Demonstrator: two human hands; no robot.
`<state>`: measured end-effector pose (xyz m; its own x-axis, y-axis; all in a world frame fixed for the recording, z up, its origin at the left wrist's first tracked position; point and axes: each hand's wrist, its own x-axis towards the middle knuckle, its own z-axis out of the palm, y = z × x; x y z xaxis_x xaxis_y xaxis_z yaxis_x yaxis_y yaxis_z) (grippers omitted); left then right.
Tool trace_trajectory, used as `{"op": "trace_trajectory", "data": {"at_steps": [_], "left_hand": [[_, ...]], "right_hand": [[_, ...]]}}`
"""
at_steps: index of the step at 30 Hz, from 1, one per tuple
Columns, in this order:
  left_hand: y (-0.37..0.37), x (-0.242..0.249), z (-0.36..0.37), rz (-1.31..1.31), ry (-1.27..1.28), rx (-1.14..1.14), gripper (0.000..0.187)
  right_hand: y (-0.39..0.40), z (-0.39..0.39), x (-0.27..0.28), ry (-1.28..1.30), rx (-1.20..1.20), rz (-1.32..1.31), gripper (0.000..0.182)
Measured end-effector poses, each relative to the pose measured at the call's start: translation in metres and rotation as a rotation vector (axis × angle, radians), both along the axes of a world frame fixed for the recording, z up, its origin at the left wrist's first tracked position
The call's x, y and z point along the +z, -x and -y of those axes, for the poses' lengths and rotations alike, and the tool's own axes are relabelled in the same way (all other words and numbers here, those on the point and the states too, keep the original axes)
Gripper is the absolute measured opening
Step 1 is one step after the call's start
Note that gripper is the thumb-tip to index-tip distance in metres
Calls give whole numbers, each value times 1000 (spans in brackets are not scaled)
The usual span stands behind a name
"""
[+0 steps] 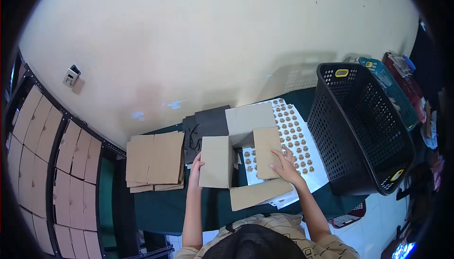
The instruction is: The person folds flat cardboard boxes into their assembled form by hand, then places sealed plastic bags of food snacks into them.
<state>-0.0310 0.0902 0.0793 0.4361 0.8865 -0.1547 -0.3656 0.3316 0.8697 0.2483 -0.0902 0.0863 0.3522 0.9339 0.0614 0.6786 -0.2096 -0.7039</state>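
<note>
An opened-up cardboard box is between my hands, its flaps spread outward and its middle open, so that the sticker sheet shows through. My left hand holds the left flap at its outer edge. On the right flap lies my right hand, thumb and fingers around its outer edge. White sheets with rows of round brown stickers lie under and to the right of the box. Behind its left side are dark flat bags with black cords.
A stack of flattened cardboard lies on the dark green table at left. The tall black basket stands at right, with a teal basket behind it. Shelves of boxes stand far left. A wall rises behind.
</note>
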Motion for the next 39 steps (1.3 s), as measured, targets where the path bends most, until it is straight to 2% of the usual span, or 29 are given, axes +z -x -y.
{"op": "trace_trajectory", "data": {"at_steps": [2,4,5,7,8,11,12,13,15,16,20,22,23,26,27,29,30,31,33,34,35,37,38,39], "left_hand": [[4,-4,2,10,5,13,53],[7,7,7,30,-29,38,54],[10,12,11,33,-32,37,54],[20,25,17,160,36,149,55],[26,32,20,147,55,203,55],[34,43,33,160,59,306,54],[37,34,33,56,-18,366,54],[43,27,33,54,-13,380,54],[55,26,29,-35,38,336,54],[58,29,31,3,21,254,55],[57,34,35,-23,48,301,55],[60,32,34,-3,79,294,55],[60,30,34,1,82,299,55],[59,23,33,-26,-18,252,56],[60,18,31,-38,-18,257,56],[55,23,30,-44,-24,257,56],[52,36,36,-19,-9,247,55],[49,46,41,6,6,240,54],[46,53,46,-28,-10,237,53],[44,54,47,-67,-27,231,53],[42,52,49,-83,-85,226,54],[29,52,55,-283,-272,195,55],[23,58,63,-303,-243,118,53],[17,48,65,-355,-376,61,50]], "right_hand": [[1,-2,-2,57,-64,-44,62],[-2,-7,-10,-150,117,-412,73],[-2,-6,-14,-153,116,-409,73],[3,-6,-15,-76,289,-429,75],[12,-6,-14,-121,313,-504,73],[27,-10,-17,-93,341,-342,69],[34,-13,-19,-87,275,-290,57],[40,-14,-20,-80,288,-293,57],[48,-20,-18,-200,129,-29,42],[53,-20,-7,-242,128,-44,29],[44,-14,-16,-259,282,36,32],[23,-11,-25,-253,520,94,45],[20,-7,-24,-249,525,96,45],[23,16,27,147,537,309,59],[20,16,22,147,534,313,59],[13,12,-5,-27,568,10,68],[12,6,-19,-172,531,-179,65],[16,2,-24,-172,532,-174,65],[31,-8,-33,-232,70,-230,62],[40,-12,-32,-208,13,-390,61],[43,-15,-41,-213,19,-391,61],[50,-26,-70,-316,-47,-465,63],[50,-30,-83,-325,-50,-469,63],[51,-29,-84,-326,-47,-468,63]]}}
